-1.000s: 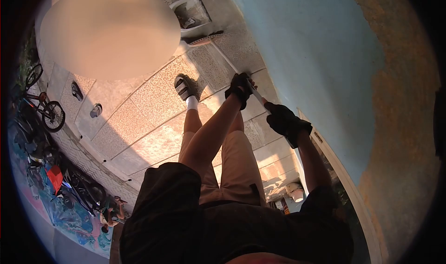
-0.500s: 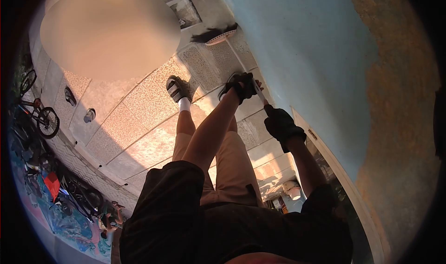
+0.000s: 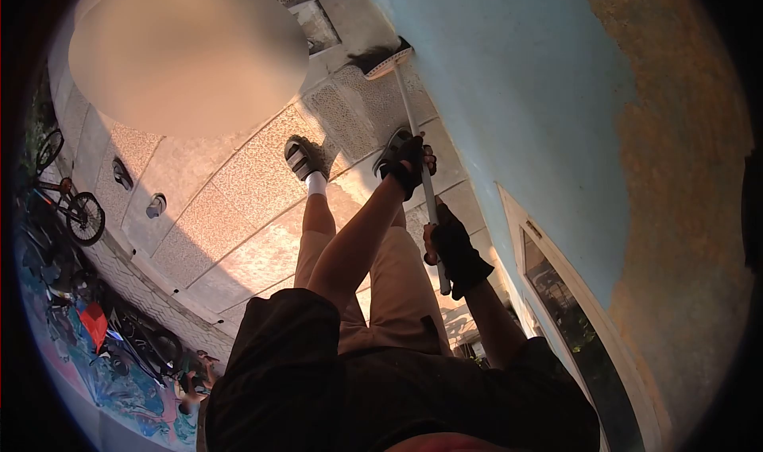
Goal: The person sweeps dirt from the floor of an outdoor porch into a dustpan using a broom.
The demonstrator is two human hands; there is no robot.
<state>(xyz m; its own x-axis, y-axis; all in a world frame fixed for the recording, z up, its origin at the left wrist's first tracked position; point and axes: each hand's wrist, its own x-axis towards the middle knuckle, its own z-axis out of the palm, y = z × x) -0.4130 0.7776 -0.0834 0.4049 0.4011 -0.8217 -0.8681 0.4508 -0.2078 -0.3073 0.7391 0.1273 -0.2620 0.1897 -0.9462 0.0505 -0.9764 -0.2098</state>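
A broom [image 3: 388, 62] with dark bristles and a pale perforated head rests on the paving beside the blue wall. Its light handle slants back toward my body. Gloved in black fingerless fabric, my left hand [image 3: 407, 162] is closed around the handle partway down, near my right sandal [image 3: 389, 144]. My right hand [image 3: 455, 249], in a matching glove, grips the handle close to its top end, in front of the wall. Part of the bristles lies in shadow.
The blue wall [image 3: 509, 94] runs along my right, with a framed glass opening [image 3: 568, 325] nearer me. A loose pair of slippers [image 3: 156, 205] lies on the paving to the left. Beyond are a bicycle [image 3: 83, 217] and several parked vehicles. A square recess [image 3: 318, 24] sits in the ground ahead.
My right hand has moved back and down toward my body, and the handle stands steeper in view. The broom head has shifted slightly right and nearer.
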